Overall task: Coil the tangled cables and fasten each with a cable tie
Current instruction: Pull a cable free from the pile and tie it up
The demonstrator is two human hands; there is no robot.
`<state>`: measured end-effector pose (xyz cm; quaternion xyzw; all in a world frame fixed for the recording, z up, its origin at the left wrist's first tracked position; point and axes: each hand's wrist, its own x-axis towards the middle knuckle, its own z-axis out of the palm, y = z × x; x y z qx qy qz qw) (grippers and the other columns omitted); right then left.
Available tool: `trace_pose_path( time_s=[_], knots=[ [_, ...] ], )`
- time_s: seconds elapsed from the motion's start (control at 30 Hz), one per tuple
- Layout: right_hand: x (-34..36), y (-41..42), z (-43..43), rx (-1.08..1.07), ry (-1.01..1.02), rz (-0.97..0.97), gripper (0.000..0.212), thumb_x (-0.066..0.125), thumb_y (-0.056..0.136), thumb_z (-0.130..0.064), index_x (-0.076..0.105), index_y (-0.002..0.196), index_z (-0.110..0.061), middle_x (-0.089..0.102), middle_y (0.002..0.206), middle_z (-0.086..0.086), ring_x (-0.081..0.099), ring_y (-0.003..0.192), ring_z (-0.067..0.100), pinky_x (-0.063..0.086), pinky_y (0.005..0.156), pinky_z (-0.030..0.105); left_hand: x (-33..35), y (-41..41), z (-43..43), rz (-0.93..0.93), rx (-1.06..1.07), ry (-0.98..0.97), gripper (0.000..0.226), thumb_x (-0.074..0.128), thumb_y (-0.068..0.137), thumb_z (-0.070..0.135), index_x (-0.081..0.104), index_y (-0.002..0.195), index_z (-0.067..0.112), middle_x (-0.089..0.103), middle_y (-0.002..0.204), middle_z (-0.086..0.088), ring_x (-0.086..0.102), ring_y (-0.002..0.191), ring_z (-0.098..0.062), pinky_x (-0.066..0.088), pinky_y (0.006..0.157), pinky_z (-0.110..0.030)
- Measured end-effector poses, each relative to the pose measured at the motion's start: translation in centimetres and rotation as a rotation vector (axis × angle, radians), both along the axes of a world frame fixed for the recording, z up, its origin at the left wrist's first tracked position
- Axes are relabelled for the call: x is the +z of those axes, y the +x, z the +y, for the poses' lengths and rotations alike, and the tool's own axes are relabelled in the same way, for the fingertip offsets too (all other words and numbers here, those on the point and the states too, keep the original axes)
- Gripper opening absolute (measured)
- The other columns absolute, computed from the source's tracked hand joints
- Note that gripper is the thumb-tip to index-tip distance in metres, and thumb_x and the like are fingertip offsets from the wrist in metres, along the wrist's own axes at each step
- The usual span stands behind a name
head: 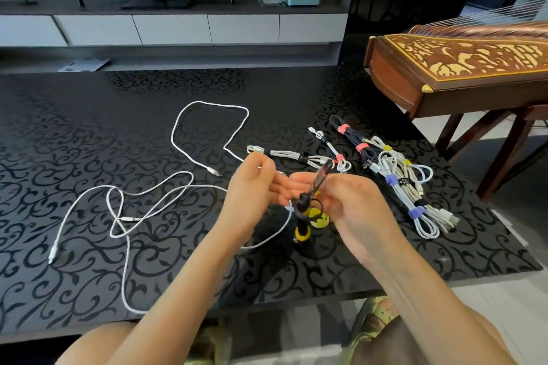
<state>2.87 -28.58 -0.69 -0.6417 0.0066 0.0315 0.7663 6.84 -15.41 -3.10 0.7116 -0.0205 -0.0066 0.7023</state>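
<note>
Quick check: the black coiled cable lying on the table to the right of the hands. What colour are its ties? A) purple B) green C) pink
C: the black coiled cable on the table carries two pink ties; the purple ties are on the white bundle.

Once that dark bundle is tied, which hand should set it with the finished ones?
Right, probably. The right hand grips the dark bundle, and the tied cables lie on its side of the table; the left hand would have to cross over.
</note>
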Motion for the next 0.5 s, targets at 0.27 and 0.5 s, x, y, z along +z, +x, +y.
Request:
trace_pose_path(
  time_s=[0.27,0.5],
  knots=[
    [-0.6,1.2,-0.6,-0.249,0.205,0.265,0.037,0.048,0.087,0.005,0.044,0.051,-0.004,0.073,0.086,0.015,0.073,0.081,0.016,0.055,0.085,0.034,0.0,-0.8,-0.1,0.157,-0.111,-0.229,0.016,0.057,0.08,0.019,0.062,0.078,0.005,0.067,0.076,-0.009,0.065,0.074,-0.023,0.052,0.083,-0.038],
    [-0.5,1.0,0.0,-0.308,0.324,0.297,0.041,0.049,0.087,0.005,0.048,0.047,-0.003,0.073,0.086,0.017,0.073,0.077,0.014,0.057,0.071,0.027,-2.0,-1.9,-0.6,0.165,-0.202,-0.12,0.041,0.073,0.078,0.032,0.059,0.107,0.005,0.072,0.1,-0.01,0.068,0.098,-0.024,0.053,0.085,-0.031]
  ],
)
